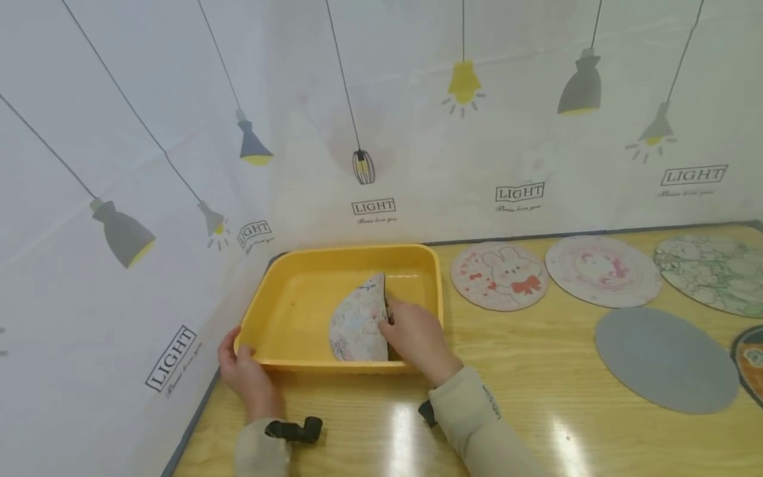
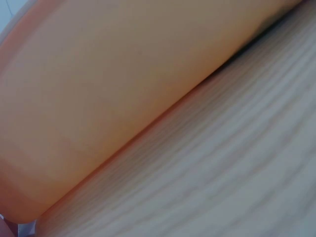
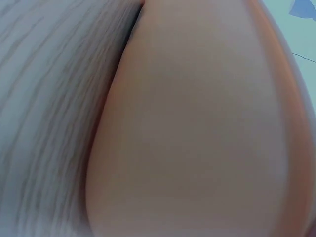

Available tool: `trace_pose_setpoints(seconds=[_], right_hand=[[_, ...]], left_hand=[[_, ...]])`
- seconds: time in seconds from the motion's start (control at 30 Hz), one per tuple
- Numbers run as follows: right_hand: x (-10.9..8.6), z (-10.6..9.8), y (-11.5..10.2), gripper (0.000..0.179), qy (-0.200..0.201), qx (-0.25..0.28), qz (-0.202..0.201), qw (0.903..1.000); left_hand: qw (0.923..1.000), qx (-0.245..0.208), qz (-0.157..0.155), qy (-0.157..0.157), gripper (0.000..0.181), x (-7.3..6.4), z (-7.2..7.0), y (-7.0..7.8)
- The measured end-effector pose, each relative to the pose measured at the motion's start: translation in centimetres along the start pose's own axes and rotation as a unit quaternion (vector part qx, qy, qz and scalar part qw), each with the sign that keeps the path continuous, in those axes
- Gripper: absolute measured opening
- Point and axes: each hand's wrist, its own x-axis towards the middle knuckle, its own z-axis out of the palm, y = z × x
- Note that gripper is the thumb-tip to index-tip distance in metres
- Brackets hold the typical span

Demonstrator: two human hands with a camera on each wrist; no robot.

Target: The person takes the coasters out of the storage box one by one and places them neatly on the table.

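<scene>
A yellow plastic tray with raised walls rests on the table. My left hand holds its front left corner, thumb over the rim. Inside the tray, toward its right half, a thin round mat with a pale cartoon print stands tilted, so only part of its face shows. My right hand reaches over the front wall and pinches this mat by its right edge. Both wrist views are filled by the tray's outer wall beside the wood-grain tabletop; neither shows the mat.
Right of the tray lie a rabbit-print round mat, a pink-and-white one, a green-patterned one, a plain grey one and a dark-rimmed orange one. A white cloth printed with lamps hangs behind and at the left.
</scene>
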Motion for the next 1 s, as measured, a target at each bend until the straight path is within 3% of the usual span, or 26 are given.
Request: trace_pose_setpoints(seconds=[0.1,0.27,0.43,0.73,0.87,1.0], right_hand=[[-0.1,0.1,-0.1,0.034,-0.003,-0.035,-0.006,0.9994],[-0.2,0.3,-0.2,0.035,0.001,-0.092,-0.009,0.9957],[-0.4,0.5,0.0,0.044,-0.003,-0.101,-0.008,0.9949],[-0.1,-0.1,0.1,0.046,-0.018,0.034,0.029,0.9988],[0.0,-0.3,0.2,0.044,-0.026,0.116,0.047,0.9918],[0.1,-0.6,0.3,0.042,-0.025,0.204,0.063,0.9766]], left_hand=[[1.0000,-0.001,-0.003,-0.001,0.042,0.0,0.0,0.0],[1.0000,-0.005,-0.001,-0.008,0.043,0.0,0.0,0.0],[1.0000,0.008,-0.001,-0.004,0.042,0.0,0.0,0.0],[1.0000,-0.001,-0.001,-0.008,0.043,0.1,0.0,0.0],[0.9999,-0.007,-0.006,-0.006,0.043,0.1,0.0,-0.1],[0.9998,-0.016,-0.007,-0.009,0.043,0.0,0.0,0.0]])
